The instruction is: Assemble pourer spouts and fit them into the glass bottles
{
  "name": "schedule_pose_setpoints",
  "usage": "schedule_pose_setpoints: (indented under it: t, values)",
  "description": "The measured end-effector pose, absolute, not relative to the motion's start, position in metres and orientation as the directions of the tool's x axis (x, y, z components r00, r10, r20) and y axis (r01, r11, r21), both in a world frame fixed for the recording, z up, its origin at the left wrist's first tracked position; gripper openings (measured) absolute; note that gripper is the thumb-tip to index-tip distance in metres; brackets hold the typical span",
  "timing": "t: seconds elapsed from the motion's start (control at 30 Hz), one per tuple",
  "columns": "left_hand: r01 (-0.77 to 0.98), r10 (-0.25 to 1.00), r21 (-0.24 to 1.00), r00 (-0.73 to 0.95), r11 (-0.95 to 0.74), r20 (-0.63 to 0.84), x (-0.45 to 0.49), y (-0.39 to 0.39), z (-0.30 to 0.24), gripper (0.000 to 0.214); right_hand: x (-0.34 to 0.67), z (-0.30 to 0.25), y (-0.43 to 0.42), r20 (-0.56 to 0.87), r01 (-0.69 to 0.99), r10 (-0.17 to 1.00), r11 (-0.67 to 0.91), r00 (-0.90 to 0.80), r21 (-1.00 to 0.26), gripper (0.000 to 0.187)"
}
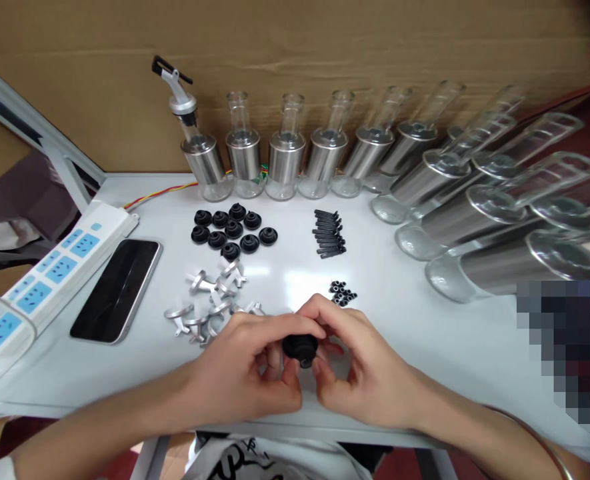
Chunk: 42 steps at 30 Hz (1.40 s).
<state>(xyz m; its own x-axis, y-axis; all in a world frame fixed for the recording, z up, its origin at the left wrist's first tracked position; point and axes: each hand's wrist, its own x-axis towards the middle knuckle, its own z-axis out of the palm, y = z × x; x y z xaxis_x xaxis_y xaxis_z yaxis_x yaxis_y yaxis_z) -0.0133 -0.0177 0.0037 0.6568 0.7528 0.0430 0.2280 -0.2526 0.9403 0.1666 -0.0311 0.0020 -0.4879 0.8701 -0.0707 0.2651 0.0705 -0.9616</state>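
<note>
My left hand (255,363) and my right hand (362,367) meet near the table's front edge, both closed with fingertips on one black stopper (301,347). The stopper is round and stepped, its narrow end toward me; the fingers hide part of it. Just beyond my left hand lies a loose pile of silver pourer spouts (219,307). Several more black stoppers (233,229) are grouped behind the spouts. Beyond my right hand are small black ring-like parts (342,293), and behind those a row of thin black levers (329,233).
Glass bottles with metal sleeves (287,160) line the back and crowd the right side. The leftmost bottle (205,163) carries a fitted pourer (182,103). At left lie a phone (117,290) and a power strip (49,280). A cardboard sheet (295,47) stands behind.
</note>
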Motion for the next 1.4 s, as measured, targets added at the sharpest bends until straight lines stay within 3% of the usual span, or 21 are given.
schedule_pose_setpoints:
  t: [0.33, 0.63, 0.77, 1.13, 1.3, 1.4]
  values:
    - [0.237, 0.747, 0.929, 0.663, -0.284, 0.059, -0.014, -0.018, 0.004, 0.040, 0.167, 0.003, -0.031, -0.053, 0.267, 0.868, 0.094, -0.493, -0.959, 0.017]
    - [0.092, 0.712, 0.831, 0.573, -0.548, 0.405, -0.017, -0.016, -0.006, 0.063, 0.173, -0.001, -0.029, 0.303, 0.165, 0.902, 0.365, -0.308, -0.916, 0.030]
    - [0.133, 0.711, 0.779, 0.523, -0.613, 0.470, -0.017, -0.012, -0.008, 0.052, 0.177, -0.006, -0.028, 0.402, 0.202, 0.887, 0.447, -0.227, -0.872, 0.034]
    - [0.292, 0.654, 0.611, 0.542, -0.736, 0.528, -0.017, -0.007, -0.005, 0.030, 0.184, -0.001, -0.012, 0.546, 0.249, 0.718, 0.677, -0.432, -0.693, 0.015]
    - [0.280, 0.660, 0.626, 0.535, -0.728, 0.528, -0.018, -0.005, -0.007, 0.024, 0.190, 0.003, -0.007, 0.568, 0.258, 0.653, 0.739, -0.501, -0.622, 0.016]
    - [0.285, 0.676, 0.647, 0.537, -0.708, 0.504, -0.018, -0.005, -0.008, 0.026, 0.197, 0.007, -0.003, 0.563, 0.403, 0.671, 0.741, -0.483, -0.537, 0.013]
